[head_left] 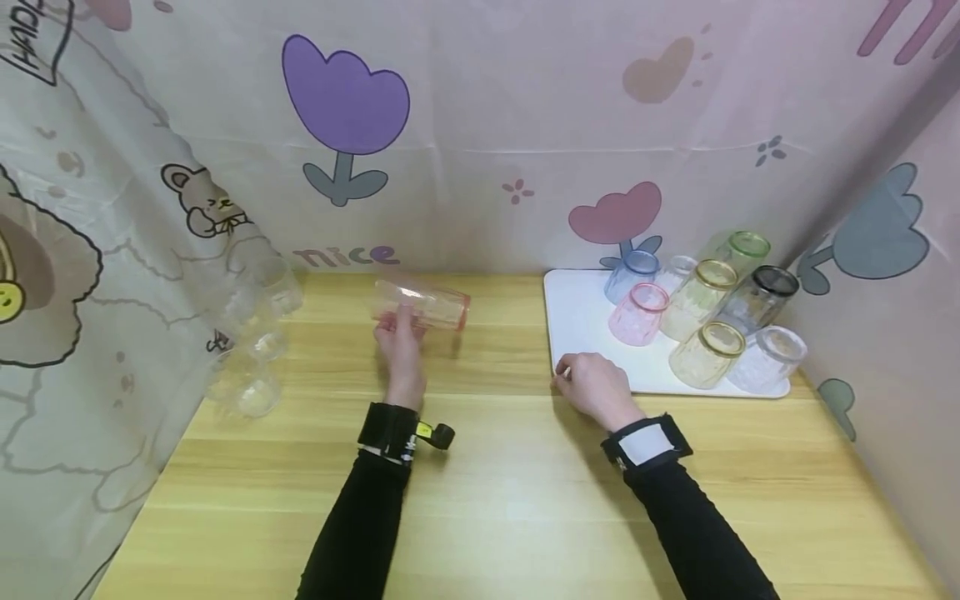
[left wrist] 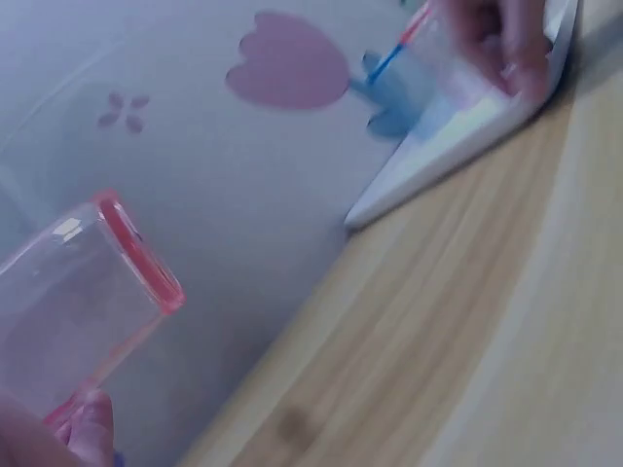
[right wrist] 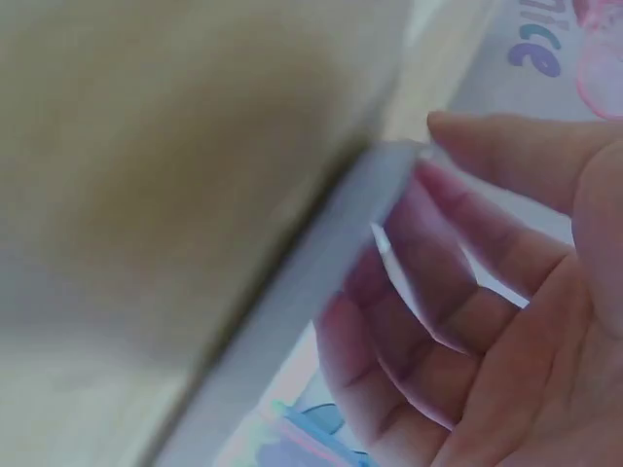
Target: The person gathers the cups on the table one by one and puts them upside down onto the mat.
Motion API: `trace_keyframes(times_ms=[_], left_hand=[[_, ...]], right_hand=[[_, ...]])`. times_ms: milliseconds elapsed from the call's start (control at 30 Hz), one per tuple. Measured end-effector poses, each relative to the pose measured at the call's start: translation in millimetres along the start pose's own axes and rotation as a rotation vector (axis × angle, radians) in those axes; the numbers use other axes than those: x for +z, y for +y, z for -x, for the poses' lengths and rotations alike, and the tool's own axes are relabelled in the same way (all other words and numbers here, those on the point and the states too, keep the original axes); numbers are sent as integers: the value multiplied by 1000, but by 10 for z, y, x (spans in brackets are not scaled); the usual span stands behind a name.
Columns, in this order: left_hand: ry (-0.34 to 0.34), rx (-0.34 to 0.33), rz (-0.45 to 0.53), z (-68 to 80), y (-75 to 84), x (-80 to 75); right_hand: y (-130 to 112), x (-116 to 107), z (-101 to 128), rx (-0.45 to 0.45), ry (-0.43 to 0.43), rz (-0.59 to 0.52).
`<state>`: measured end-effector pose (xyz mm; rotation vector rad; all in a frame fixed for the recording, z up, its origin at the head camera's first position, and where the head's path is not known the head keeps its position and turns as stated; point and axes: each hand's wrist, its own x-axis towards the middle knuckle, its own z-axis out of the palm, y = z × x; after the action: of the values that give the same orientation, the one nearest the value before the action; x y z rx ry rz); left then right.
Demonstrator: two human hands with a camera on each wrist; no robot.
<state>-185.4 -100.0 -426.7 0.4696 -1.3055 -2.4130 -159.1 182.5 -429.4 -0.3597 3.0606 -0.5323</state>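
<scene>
A clear pink cup (head_left: 422, 306) is tipped on its side above the wooden table (head_left: 495, 483), its red-tinted rim (left wrist: 141, 255) pointing right. My left hand (head_left: 401, 332) grips it from below; a fingertip (left wrist: 90, 428) shows at its base in the left wrist view. My right hand (head_left: 583, 381) rests on the table at the front-left corner of the white tray (head_left: 576, 321). Its loosely curled fingers (right wrist: 428, 292) touch the tray's edge (right wrist: 321, 282) and hold nothing.
On the tray stand several tumblers: pink (head_left: 639, 313), blue (head_left: 632, 273), green (head_left: 742, 250), black-rimmed (head_left: 759, 298), yellow (head_left: 707, 353) and clear (head_left: 768, 358). Clear cups (head_left: 251, 350) sit at the table's left edge by the curtain. Printed cloth walls close three sides.
</scene>
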Motion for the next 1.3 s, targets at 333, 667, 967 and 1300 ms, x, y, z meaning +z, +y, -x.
trace_keyframes(times_ms=[333, 667, 967, 1300], left_hand=[[-164, -218, 138, 408, -168, 199], [-271, -388, 211, 668, -325, 354], [-379, -478, 168, 763, -406, 421], [-481, -441, 81, 812, -457, 474]], right_hand=[[-328, 114, 127, -222, 301, -404], [-544, 154, 128, -459, 618, -495], [-590, 161, 117, -533, 704, -461], [-521, 101, 104, -538, 752, -461]])
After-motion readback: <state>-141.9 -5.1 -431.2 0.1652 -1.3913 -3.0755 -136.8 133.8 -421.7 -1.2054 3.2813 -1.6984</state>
